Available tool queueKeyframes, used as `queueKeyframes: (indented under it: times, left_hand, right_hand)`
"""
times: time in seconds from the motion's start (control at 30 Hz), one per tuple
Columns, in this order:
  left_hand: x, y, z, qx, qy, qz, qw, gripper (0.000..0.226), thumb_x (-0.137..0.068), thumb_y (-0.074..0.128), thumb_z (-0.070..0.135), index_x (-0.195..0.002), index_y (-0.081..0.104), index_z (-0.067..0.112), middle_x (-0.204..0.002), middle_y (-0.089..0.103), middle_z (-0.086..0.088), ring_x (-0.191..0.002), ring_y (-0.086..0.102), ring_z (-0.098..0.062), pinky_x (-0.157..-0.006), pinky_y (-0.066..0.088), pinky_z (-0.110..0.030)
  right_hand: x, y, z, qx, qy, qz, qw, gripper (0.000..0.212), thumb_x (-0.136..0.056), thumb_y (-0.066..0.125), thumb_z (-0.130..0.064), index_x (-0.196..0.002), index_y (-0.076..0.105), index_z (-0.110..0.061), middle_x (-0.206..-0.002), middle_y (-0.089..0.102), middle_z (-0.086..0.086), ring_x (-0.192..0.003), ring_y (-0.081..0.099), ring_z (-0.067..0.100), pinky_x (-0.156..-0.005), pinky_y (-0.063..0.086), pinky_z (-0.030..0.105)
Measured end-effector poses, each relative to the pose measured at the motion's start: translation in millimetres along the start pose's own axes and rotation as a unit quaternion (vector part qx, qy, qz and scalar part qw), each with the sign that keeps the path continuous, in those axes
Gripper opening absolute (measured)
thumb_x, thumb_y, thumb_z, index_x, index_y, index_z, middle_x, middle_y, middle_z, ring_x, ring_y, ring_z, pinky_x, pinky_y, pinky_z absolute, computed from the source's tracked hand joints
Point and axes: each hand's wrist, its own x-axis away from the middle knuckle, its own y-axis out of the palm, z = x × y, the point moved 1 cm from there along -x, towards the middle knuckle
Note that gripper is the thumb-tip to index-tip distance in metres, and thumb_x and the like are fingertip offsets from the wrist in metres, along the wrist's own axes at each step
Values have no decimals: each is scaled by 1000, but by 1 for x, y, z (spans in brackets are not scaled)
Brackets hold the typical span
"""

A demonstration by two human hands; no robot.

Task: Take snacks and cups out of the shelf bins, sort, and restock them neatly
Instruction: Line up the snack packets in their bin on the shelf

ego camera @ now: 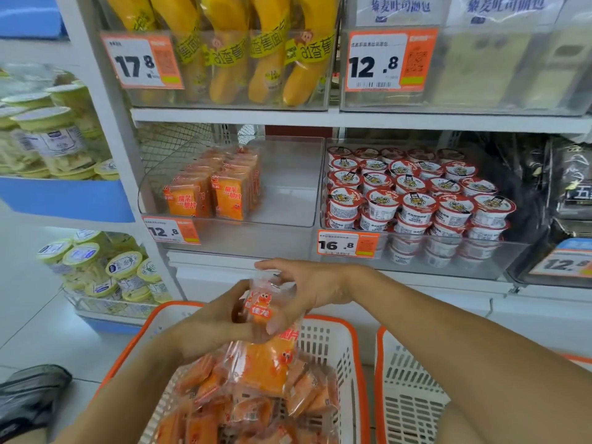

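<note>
Over the orange-rimmed basket (323, 344), both your hands are on one clear snack pack (267, 334) w/ orange contents and a crab logo. Left hand (211, 325) grips it from the left side, thumb and fingers (237, 330) curled round the pack's middle. Right hand (301, 290) comes in from the right, fingers pinching the pack's top edge, palm toward you. Pack is upright, lifted just above the loose pile of matching orange packs (243, 402) lying in the basket.

Middle shelf, left clear bin (288, 174): two neat rows of the same orange packs (214, 187) standing upright at its left side; right part of the bin is bare. Price tag 12.8 (171, 231) on its front.

Right-hand clear bin (416, 261): red-and-white lidded cups (416, 200) stacked in tidy layers, tag 16.8 (347, 244) at front left.

Top shelf: yellow banana-shaped packs (243, 49) in a bin, tag 17.8 (141, 60) in front.

2nd white basket (410, 389) w/ orange rim sits just beside the first, on the right; can't tell what's inside. Far left, a blue-edged rack holds tubs w/ pale green lids (41, 123).
</note>
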Motion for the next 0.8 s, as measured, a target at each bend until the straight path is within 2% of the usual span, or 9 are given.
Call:
queueKeyframes:
  times: [0.13, 0.23, 0.3, 0.43, 0.5, 0.57, 0.63, 0.7, 0.8]
  left_hand:
    - [11, -32, 22, -93, 53, 39, 993, 67, -69, 86, 40, -130, 58, 33, -121, 70, 9, -112, 65, -11, -100, 51, -38]
    - [18, -58, 42, -144, 99, 101, 979, 49, -71, 88, 37, -117, 70, 32, -102, 75, 7, -89, 69, -9, -82, 52, -32]
    - [22, -74, 56, -177, 134, 138, 965, 49, -70, 86, 42, -116, 70, 39, -99, 75, 12, -89, 70, -6, -81, 52, -28]
    - [18, -103, 69, -201, 183, 193, 943, 62, -73, 66, 71, -129, 59, 45, -118, 67, 24, -109, 62, 5, -90, 49, -24]
    - [10, -117, 67, -115, 232, 239, 936, 48, -85, 54, 55, -130, 59, 38, -120, 65, 22, -112, 58, 6, -91, 45, -14]
    - [-4, -134, 61, -67, 253, 327, 908, 37, -84, 52, 37, -119, 60, 40, -113, 66, 25, -106, 58, 10, -87, 44, -14]
    - [-22, -151, 45, -145, 221, 390, 882, 52, -79, 53, 33, -131, 53, 37, -126, 61, 16, -116, 55, 0, -97, 43, -27]
    - [-44, -161, 22, -291, 175, 386, 858, 80, -77, 49, 45, -150, 38, 17, -145, 47, -10, -136, 40, -27, -112, 31, -44]
    - [-70, -164, -10, -444, 113, 346, 819, 101, -73, 37, 70, -152, 35, 7, -148, 43, -17, -139, 34, -39, -115, 25, -55]
  right_hand:
    - [-4, -2, -25, 6, -57, 25, 998, 105, -76, 87, -9, -156, 25, -37, -153, 36, 6, -125, 48, 17, -90, 57, 30]
    - [-14, -11, -38, -14, -111, 75, 991, 91, -75, 88, -12, -149, 38, -30, -144, 44, -2, -112, 51, 3, -79, 52, 12]
    - [-21, -17, -44, -52, -144, 104, 983, 86, -73, 89, -12, -145, 45, -28, -144, 48, -5, -117, 50, 2, -78, 49, 8]
    - [-29, -27, -50, -156, -197, 191, 949, 84, -64, 93, -11, -137, 54, -25, -141, 55, 0, -126, 55, 16, -79, 61, 33]
    - [-27, -31, -54, -182, -228, 253, 922, 81, -56, 96, -19, -128, 59, -26, -136, 60, -2, -124, 58, 21, -77, 62, 42]
    - [-26, -37, -58, -132, -256, 372, 883, 81, -56, 98, -28, -125, 57, -28, -127, 63, -11, -119, 61, 9, -89, 58, 38]
    - [-28, -40, -63, -45, -277, 493, 824, 86, -59, 97, -30, -131, 50, -27, -127, 59, -17, -121, 55, -2, -101, 48, 23]
    - [-37, -38, -70, 23, -299, 539, 787, 91, -61, 96, -30, -137, 46, -26, -133, 53, -16, -126, 50, -1, -108, 40, 20]
    - [-55, -28, -81, 89, -267, 538, 794, 94, -62, 94, -30, -139, 41, -24, -129, 49, -17, -119, 45, -6, -101, 32, 4]
